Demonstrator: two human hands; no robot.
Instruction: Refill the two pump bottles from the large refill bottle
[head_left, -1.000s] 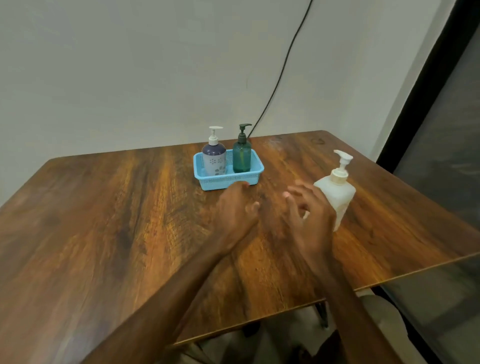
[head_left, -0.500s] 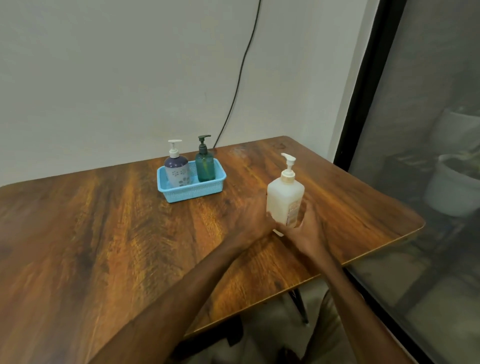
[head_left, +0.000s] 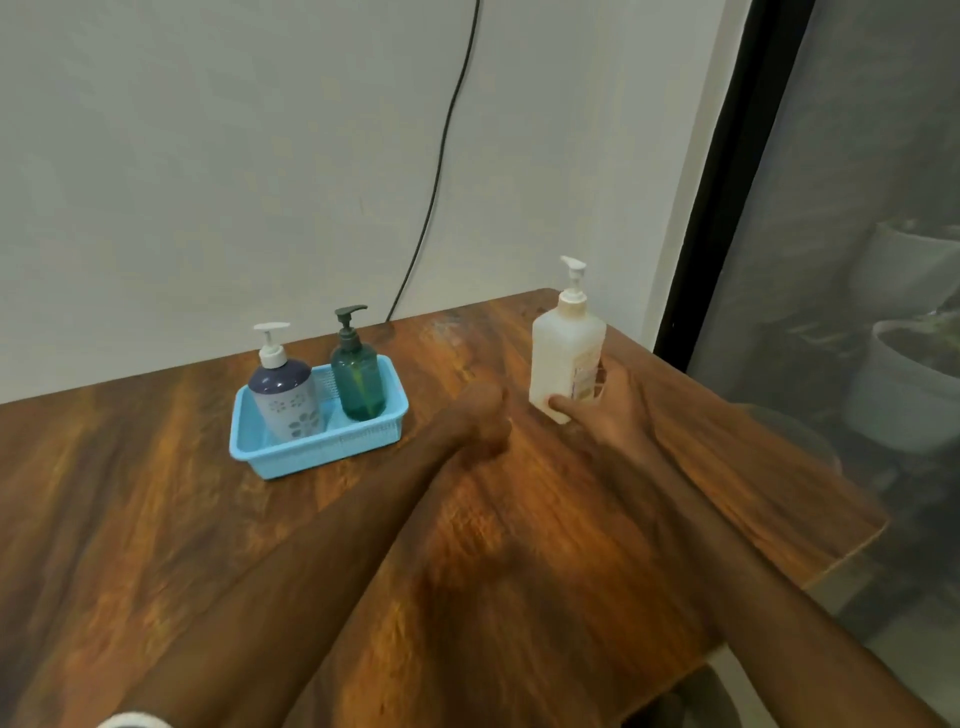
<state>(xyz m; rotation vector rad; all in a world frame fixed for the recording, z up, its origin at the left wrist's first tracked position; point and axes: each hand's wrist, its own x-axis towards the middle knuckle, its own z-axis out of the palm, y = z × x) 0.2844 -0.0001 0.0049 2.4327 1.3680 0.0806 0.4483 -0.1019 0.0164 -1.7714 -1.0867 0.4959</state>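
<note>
Right of the blue basket (head_left: 317, 453), the right hand (head_left: 610, 410) grips the upright white refill bottle (head_left: 563, 358); the left hand (head_left: 480, 418) hovers curled, holding nothing. Both pump bottles (head_left: 283, 397) stand inside the basket.

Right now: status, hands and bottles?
Right hand gripping refill bottle. Left hand empty, loosely closed. Both pump bottles capped, standing in blue basket. Nothing in the way.

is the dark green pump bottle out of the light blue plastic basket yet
No, the dark green pump bottle stands upright inside the light blue plastic basket, beside the purple and white flowered pump bottle.
</note>
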